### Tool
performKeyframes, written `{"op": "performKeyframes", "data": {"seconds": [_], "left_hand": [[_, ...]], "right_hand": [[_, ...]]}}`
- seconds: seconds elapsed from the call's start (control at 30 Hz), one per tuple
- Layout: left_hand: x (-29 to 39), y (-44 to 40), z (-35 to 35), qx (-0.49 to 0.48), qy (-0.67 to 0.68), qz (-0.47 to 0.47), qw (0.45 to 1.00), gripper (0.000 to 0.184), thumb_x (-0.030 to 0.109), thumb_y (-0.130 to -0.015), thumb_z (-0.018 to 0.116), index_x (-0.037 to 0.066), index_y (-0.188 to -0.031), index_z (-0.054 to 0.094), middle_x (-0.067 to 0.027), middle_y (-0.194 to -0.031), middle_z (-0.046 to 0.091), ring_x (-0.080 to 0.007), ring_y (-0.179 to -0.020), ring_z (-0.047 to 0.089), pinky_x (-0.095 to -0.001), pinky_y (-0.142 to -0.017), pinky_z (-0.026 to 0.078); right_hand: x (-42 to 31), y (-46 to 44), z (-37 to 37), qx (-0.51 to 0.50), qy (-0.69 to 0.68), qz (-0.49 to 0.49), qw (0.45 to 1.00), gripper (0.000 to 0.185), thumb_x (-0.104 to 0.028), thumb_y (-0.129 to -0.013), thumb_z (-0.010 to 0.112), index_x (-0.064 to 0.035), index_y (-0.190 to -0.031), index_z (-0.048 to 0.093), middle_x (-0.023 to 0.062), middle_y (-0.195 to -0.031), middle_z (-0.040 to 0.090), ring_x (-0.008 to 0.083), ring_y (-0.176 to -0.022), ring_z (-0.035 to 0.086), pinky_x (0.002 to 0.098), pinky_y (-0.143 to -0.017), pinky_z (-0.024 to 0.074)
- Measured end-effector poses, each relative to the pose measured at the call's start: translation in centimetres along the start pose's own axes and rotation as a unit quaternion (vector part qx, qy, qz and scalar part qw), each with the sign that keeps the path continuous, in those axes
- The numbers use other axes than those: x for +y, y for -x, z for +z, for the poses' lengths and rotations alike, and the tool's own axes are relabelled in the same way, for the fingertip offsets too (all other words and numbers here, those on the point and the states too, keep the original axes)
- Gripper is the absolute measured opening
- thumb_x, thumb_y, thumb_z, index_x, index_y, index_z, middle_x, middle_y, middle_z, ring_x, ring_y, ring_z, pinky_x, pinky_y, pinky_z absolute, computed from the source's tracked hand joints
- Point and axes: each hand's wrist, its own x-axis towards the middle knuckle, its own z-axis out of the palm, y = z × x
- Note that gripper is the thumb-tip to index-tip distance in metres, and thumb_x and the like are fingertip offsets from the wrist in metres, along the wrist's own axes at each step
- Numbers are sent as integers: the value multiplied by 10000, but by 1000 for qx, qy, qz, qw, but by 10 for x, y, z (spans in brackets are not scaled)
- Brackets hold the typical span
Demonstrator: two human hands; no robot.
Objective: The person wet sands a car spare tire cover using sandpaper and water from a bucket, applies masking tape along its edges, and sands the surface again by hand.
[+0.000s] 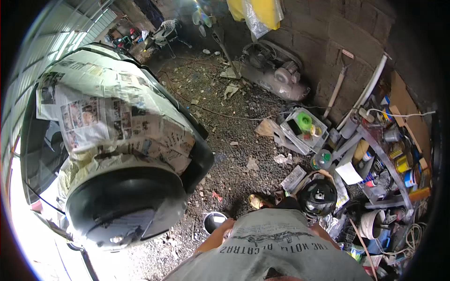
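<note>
Neither of my hands shows. Bare skin (216, 238) is visible at the left side of my grey printed shirt (267, 239), and more skin (324, 234) shows at its right side. The shirt hides whatever lies beneath it. A grey round container (214, 222) stands on the gravel beside the skin on the left. Near the right side of the shirt lies a round black object (318, 196). Part of a sandalled foot (257, 201) appears just beyond the shirt.
At left is a vehicle partly covered with newspaper (117, 122), with a glossy black rounded part (126, 206). An air compressor (286, 77) and a shovel (338, 86) are by the wall. Cans, a metal frame (386, 164) and a crate (304, 131) crowd the right.
</note>
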Motion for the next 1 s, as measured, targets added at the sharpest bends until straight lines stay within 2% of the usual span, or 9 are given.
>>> {"op": "performKeyframes", "data": {"seconds": [0.07,0.13,0.17,0.2,0.37,0.67,0.8,0.87,1.0], "left_hand": [[-45,-21,-20,86,15,33,996,296,275,-878,534,25,-907,691,-198,-923,661,-426,-925,622,-499,-819,487],[-34,-29,-68,101,373,-339,858,289,253,-843,533,23,-913,692,-239,-1049,674,-409,-844,652,-506,-697,483],[-10,-28,-101,152,436,-379,802,316,266,-864,522,36,-1004,688,-232,-1080,664,-401,-921,653,-501,-726,488],[-41,-43,-95,141,374,-309,863,347,291,-875,525,37,-1061,670,-208,-1095,655,-368,-959,644,-475,-744,491],[-20,-57,-148,93,543,-338,763,454,460,-934,551,102,-1210,595,-70,-1071,575,-204,-1016,544,-364,-843,461],[41,-88,-143,4,428,-382,819,565,551,-920,539,151,-1319,553,-85,-1207,595,-252,-1121,550,-430,-897,462],[66,-116,-164,9,395,-400,827,564,552,-913,545,148,-1304,570,-99,-1207,604,-263,-1123,559,-434,-902,465],[86,-133,-169,12,389,-426,817,563,553,-909,548,146,-1297,579,-106,-1207,608,-269,-1124,563,-436,-905,467],[124,-155,-176,-9,402,-494,770,562,554,-902,554,143,-1282,596,-120,-1207,617,-280,-1126,572,-439,-910,470]], "right_hand": [[-30,-22,-10,20,-52,40,998,129,-196,-800,643,-130,-898,693,133,-751,648,306,-729,648,498,-692,506],[-38,-63,-17,36,107,-89,990,140,-177,-783,649,-106,-895,693,161,-761,653,342,-748,654,499,-685,511],[-36,-88,-20,73,231,-182,953,160,-159,-770,653,-81,-904,694,184,-781,662,376,-774,666,500,-683,516],[-82,-82,-59,46,299,-209,930,185,-179,-793,632,-58,-916,698,219,-862,672,408,-851,666,500,-722,523],[-130,-140,-107,54,42,-105,992,381,-284,-885,575,6,-1128,623,269,-1137,628,391,-1047,620,469,-877,497],[-207,-309,-208,123,-81,26,989,408,-326,-835,628,33,-1028,652,276,-1142,646,429,-1140,591,483,-931,479],[-243,-386,-282,188,-108,85,973,473,-312,-861,578,-1,-1214,626,310,-1150,644,460,-1090,620,502,-902,497],[-214,-457,-293,211,-133,-24,968,490,-351,-863,584,-5,-1207,634,315,-1192,626,479,-1132,584,497,-962,470],[-218,-514,-357,173,-126,172,962,624,-273,-838,676,35,-1348,493,298,-1289,583,455,-1199,563,497,-1017,464]]}}
